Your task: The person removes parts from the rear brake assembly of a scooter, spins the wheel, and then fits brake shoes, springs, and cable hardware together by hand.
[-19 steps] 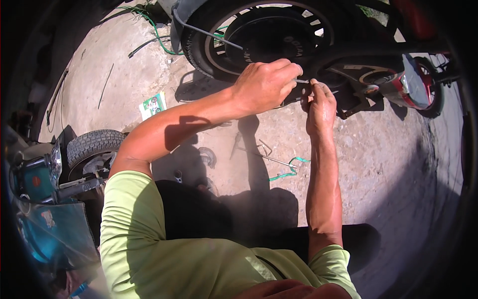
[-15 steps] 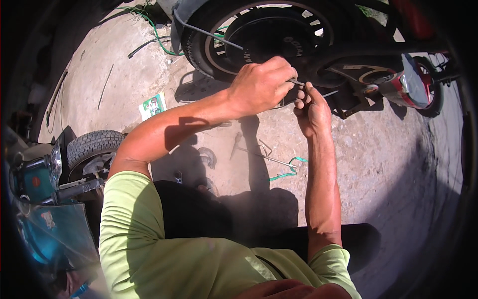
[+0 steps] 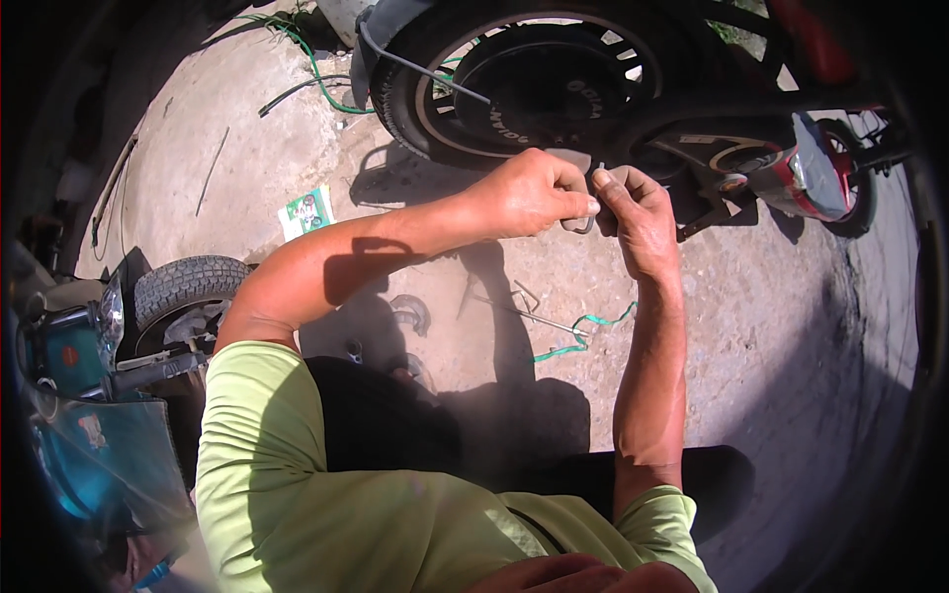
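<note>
Both of my hands are raised close together, just below the large black wheel (image 3: 539, 94) of a two-wheeler. My left hand (image 3: 534, 196) is closed with its fingers curled round a small curved grey metal piece (image 3: 570, 158); part of that piece shows above the fingers and a dark bent edge shows beneath them. Beside it, my right hand (image 3: 641, 212) is closed too, thumb against the bent fingers near the metal piece. Something small and light sticks up at its thumb tip, too small to name. The fingers hide most of what lies between the hands.
A tool with a long rod (image 3: 534, 316) and a green strap (image 3: 603, 321) lie on the ground, near a curved part (image 3: 410, 312). At left stand a small tyre (image 3: 188, 287) and a teal vehicle body (image 3: 109, 455). A printed packet (image 3: 306, 212) lies beyond my left forearm.
My left hand has turned and lowered, and the grey metal piece now shows above and below its fingers. My right hand has shifted right, its fingers curled in more.
</note>
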Available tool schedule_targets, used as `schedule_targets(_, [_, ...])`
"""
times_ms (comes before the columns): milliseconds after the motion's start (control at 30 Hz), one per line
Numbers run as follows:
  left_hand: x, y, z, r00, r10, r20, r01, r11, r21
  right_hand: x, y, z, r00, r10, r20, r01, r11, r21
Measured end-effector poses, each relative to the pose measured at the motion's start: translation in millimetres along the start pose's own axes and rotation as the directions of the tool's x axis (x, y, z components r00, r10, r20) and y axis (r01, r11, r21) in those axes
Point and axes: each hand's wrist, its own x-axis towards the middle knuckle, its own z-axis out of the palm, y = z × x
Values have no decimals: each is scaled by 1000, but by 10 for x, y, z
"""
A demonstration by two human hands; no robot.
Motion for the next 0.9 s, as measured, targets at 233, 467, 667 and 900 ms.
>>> schedule_targets(233, [59, -57, -110, 974, -201, -105, 158, 933, -325, -166, 37, 208, 996, 88, 14, -83, 975, -207])
schedule_targets(467, [116, -169, -79, 969, -218, -115, 171, 930, -326, -213, 172, 335, 995, 79, -66, -91, 972, -217])
schedule_targets(667, [133, -180, -92, 963, -235, -131, 192, 941, -278, -186, 188, 366, 992, 73, -104, -94, 972, -217])
schedule_targets(900, [110, -151, -83, 955, -255, -151, 211, 942, -260, -176, 165, 395, 989, 41, -140, -79, 957, -278])
